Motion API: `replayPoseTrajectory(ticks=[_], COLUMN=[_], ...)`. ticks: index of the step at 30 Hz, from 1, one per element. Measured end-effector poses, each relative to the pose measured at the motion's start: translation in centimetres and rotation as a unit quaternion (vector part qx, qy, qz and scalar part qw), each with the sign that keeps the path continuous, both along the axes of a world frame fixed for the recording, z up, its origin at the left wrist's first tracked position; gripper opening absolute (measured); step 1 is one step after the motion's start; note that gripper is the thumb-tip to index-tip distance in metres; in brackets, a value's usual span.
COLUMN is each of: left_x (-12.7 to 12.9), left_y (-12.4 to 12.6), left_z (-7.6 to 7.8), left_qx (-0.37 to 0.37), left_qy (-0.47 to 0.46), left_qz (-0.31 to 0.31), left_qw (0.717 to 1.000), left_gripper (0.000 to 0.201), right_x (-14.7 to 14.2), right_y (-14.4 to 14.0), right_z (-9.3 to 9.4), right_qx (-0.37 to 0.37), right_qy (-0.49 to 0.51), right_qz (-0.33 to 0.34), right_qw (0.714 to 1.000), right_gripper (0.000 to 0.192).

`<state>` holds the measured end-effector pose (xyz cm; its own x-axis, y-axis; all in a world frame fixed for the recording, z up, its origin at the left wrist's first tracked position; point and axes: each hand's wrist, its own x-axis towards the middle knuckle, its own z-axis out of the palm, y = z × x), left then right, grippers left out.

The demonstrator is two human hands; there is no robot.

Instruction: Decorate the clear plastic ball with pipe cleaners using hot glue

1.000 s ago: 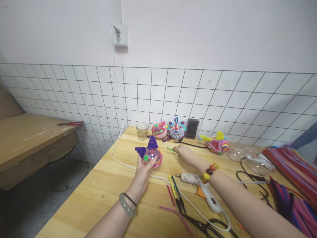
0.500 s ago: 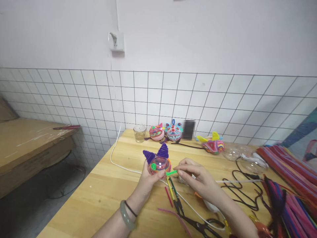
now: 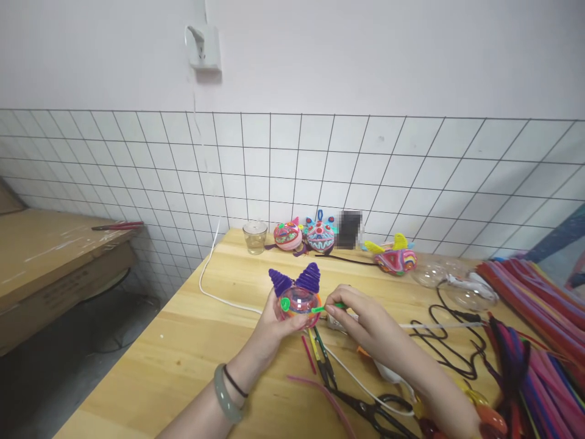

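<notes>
The clear ball (image 3: pixel 299 300) is up off the table (image 3: pixel 183 347), in the left hand (image 3: pixel 274 332). Two purple ears (image 3: pixel 309 278) are on top of it, and a green curl (image 3: pixel 285 303) sits on its left side. The ball's right side shows no matching curl, and its see-through front looks mostly bare, so it seems only partly dressed. The left hand's fingers curve round the ball, thumb in front; the fingertips behind are hidden. The right hand (image 3: pixel 361 314), beside the ball, has thumb and pointer pinched tight on a green strip (image 3: pixel 319 310). I can't tell if its tip touches the ball. Nearer than the ball lie black scissors (image 3: pixel 361 407). Behind the ball sit a striped pink toy (image 3: pixel 289 236) and a blue-eared toy (image 3: pixel 320 235), both with much fuller coats.
</notes>
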<state>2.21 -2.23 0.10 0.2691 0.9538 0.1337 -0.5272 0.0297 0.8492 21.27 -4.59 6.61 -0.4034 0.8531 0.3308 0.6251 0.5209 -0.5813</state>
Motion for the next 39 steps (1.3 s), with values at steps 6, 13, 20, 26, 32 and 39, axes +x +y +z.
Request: replayPoseTrajectory(ticks=[6,13,20,26,32,39], left_x=[0.0,0.0,0.0,0.1,0.0,0.0], left_y=[-0.1,-0.3,-0.1,-0.2,-0.2,0.0], left_z=[0.2,0.5,0.4,0.5,0.7,0.5], left_qx=[0.015,0.005,0.016,0.009,0.0,-0.018], left_qy=[0.015,0.009,-0.002,-0.008,-0.007,-0.025], left_qz=[-0.009,-0.011,0.006,0.004,0.013,0.031], left_qw=[1.0,1.0,1.0,1.0,1.0,0.999], left_gripper=[0.05,0.05,0.056,0.059,0.058,0.059], right_x=[0.0,-0.4,-1.2,-2.0,-2.1,-1.7], right_y=[0.4,0.5,0.0,0.2,0.0,0.0], right_z=[-0.6,-0.8,-0.7,-0.7,-0.6,-0.9], right_qx=[0.004,0.003,-0.005,-0.048,-0.06,-0.064], right_qy=[0.006,0.03,0.032,0.066,0.077,0.082], right_qz=[0.011,0.009,0.005,-0.001,-0.009,-0.016], right_qw=[1.0,1.0,0.999,0.997,0.995,0.994], right_gripper=[0.017,0.024,0.025,0.025,0.028,0.032])
